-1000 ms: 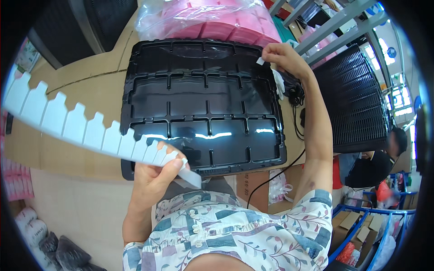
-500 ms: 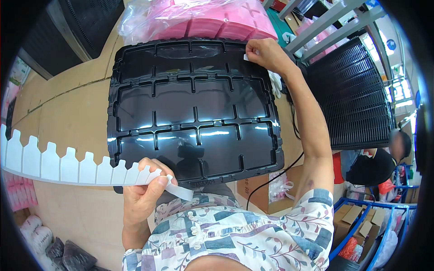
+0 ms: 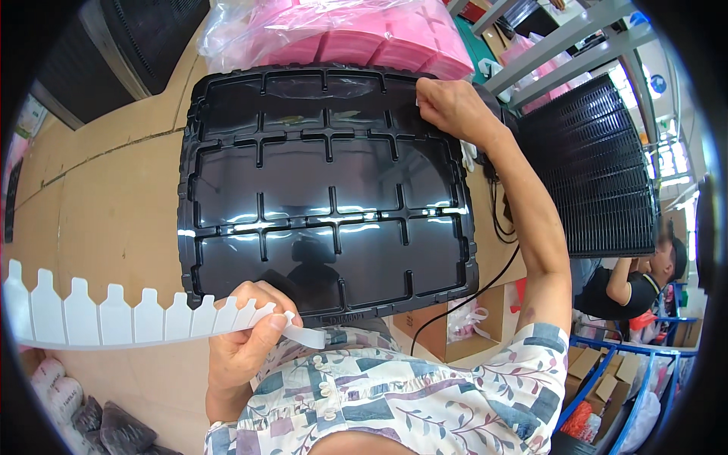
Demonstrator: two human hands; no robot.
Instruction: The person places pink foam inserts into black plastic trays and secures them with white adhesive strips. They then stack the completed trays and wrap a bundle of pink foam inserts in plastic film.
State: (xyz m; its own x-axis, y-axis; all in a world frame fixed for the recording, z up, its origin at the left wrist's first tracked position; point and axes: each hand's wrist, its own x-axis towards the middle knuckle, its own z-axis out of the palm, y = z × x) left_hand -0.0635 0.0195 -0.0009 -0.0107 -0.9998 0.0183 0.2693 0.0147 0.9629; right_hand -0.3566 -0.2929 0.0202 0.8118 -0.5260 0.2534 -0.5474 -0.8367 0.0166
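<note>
My left hand (image 3: 254, 330) is closed on a long strip of white bottle-shaped tabs (image 3: 152, 316). The strip curves out to the left, and its short plain end hangs past my fingers. In front of me lies a black plastic tray (image 3: 296, 178) with shallow compartments split by ridges. At its upper right corner my right hand (image 3: 455, 110) is closed, fingertips bent against the tray's top-right compartment. Whatever those fingers hold is hidden by the hand.
Pink packs under clear plastic (image 3: 356, 38) stand behind the tray. A stack of black trays (image 3: 584, 167) rises on the right, near grey metal bars (image 3: 561, 61). A black cable (image 3: 462, 296) runs past an open cardboard box (image 3: 447, 330). Another person (image 3: 633, 284) is at far right.
My right hand has shifted slightly right and down; the small white piece that showed at its fingertips is now mostly hidden. The strip's left part hangs lower. The person at right has turned.
</note>
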